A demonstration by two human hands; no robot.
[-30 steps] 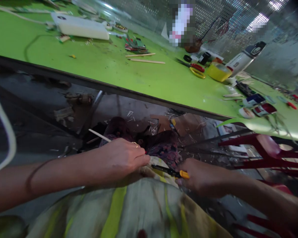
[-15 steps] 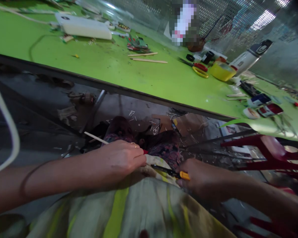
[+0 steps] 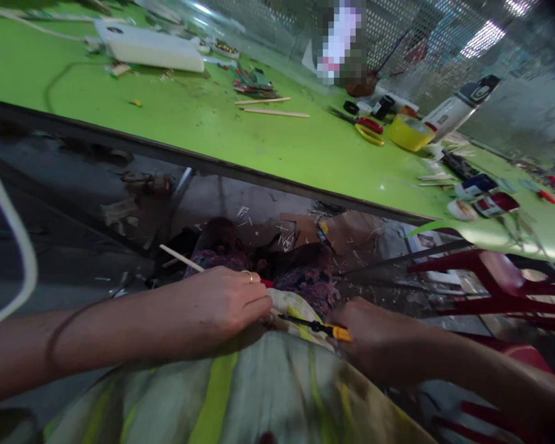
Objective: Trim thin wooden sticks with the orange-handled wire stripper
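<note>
The green table (image 3: 259, 139) spanned the upper frame. Striped cloth (image 3: 277, 382) filled the lower centre, behind the left hand (image 3: 234, 302) and right hand (image 3: 365, 330). The right, at centre right, was wrapped round the handle of the tool (image 3: 312, 324), its dark tip pointing left. The left, near centre, was curled snugly on the stick (image 3: 181, 257), which jutted up-left. A red bit (image 3: 267, 283) showed beside its fingertips. The step seemed to be tool work at the lap; the next move appeared to call for a steady left hold and careful aim.
</note>
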